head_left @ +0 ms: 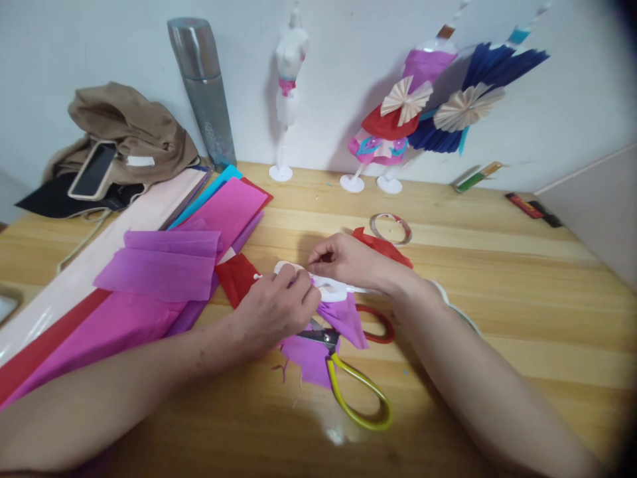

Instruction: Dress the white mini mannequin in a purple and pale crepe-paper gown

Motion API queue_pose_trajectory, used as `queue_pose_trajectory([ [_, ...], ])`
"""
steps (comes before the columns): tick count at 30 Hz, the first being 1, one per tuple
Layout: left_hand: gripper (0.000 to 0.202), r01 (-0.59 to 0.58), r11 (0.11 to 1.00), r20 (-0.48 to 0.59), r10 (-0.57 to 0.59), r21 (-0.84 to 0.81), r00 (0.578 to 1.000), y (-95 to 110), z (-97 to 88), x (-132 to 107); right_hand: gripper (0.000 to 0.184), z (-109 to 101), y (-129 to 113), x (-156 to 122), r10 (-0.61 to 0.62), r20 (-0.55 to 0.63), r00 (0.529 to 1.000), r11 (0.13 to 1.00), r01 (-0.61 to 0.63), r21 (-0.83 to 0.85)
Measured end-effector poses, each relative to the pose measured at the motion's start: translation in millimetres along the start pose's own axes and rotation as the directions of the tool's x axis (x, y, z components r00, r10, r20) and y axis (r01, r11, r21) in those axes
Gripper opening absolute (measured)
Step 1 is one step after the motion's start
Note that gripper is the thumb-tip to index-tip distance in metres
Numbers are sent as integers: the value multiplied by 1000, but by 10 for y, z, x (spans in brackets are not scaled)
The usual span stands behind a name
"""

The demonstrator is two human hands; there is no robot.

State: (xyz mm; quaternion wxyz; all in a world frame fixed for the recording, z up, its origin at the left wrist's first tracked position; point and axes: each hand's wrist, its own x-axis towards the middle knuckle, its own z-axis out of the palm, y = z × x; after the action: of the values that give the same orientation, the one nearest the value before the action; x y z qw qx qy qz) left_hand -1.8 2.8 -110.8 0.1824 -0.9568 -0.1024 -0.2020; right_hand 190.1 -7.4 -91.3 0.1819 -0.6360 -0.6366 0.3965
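A small white mannequin (334, 289) lies on its side on the table, between my two hands. My left hand (279, 300) is wrapped around its upper part, and a white tip pokes out to the left. On the mannequin's far side my right hand (334, 259) has thumb and forefinger pinched together; whatever is between them is too small to make out. A piece of purple crepe paper (346, 322) hangs from beneath the mannequin. Scissors with a yellow and a red handle (361, 392) lie just below, blades partly under my left hand, over a purple scrap (311, 358).
Coloured paper sheets (239, 209) and folded purple crepe (159, 265) cover the left. Behind stand a bottle (206, 99), a bare mannequin (288, 86) and two dressed mannequins (391, 119). A tape roll (391, 229) and red paper (381, 245) lie beyond my right wrist.
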Motion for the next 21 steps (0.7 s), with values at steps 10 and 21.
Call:
queue_pose_trajectory([
  [10, 12, -6, 1000, 5, 6, -17, 1000, -5, -16, 1, 16, 40, 27, 5, 8, -18, 1000, 1000, -8, 9],
  [21, 11, -23, 999, 55, 21, 22, 998, 1, -3, -13, 32, -61, 81, -25, -86, -145, 986, 945, 35, -324],
])
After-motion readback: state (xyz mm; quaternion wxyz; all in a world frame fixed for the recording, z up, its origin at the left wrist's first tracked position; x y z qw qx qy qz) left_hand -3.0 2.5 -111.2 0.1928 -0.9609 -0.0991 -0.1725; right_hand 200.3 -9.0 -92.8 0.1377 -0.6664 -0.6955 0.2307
